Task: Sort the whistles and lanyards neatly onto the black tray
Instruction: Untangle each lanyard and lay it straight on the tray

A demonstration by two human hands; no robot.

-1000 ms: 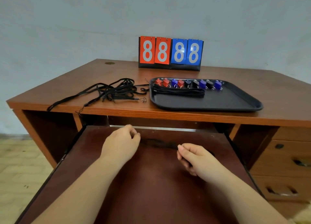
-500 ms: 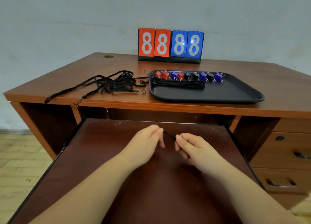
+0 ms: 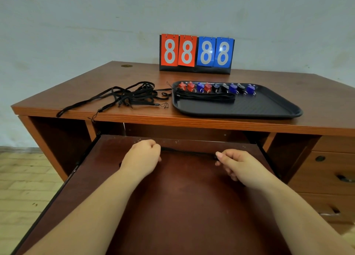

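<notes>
The left hand (image 3: 143,156) and the right hand (image 3: 237,163) are held apart over the pulled-out dark reddish-brown wooden shelf (image 3: 172,206), each with fingers curled and pinching one end of a thin black cord lanyard (image 3: 189,152), which runs nearly straight between them just above the shelf's far edge; bare shelf surface lies on the near side of both hands, and the shelf's left edge borders open floor; above and beyond the hands, on the brown wooden desk top (image 3: 317,101), sits the shallow black plastic tray (image 3: 269,109), its near rim close to the desk's front edge; a row of small red, blue and black whistles (image 3: 216,87) lines the tray's far side, with a folded bundle of black lanyards (image 3: 206,97) lying just in front of them, leaving the tray's near half bare; left of the tray a loose tangle of black cord lanyards (image 3: 130,97) sprawls across the desk, one strand reaching the front edge; behind stands a flip scoreboard with red and blue number cards (image 3: 196,53).
</notes>
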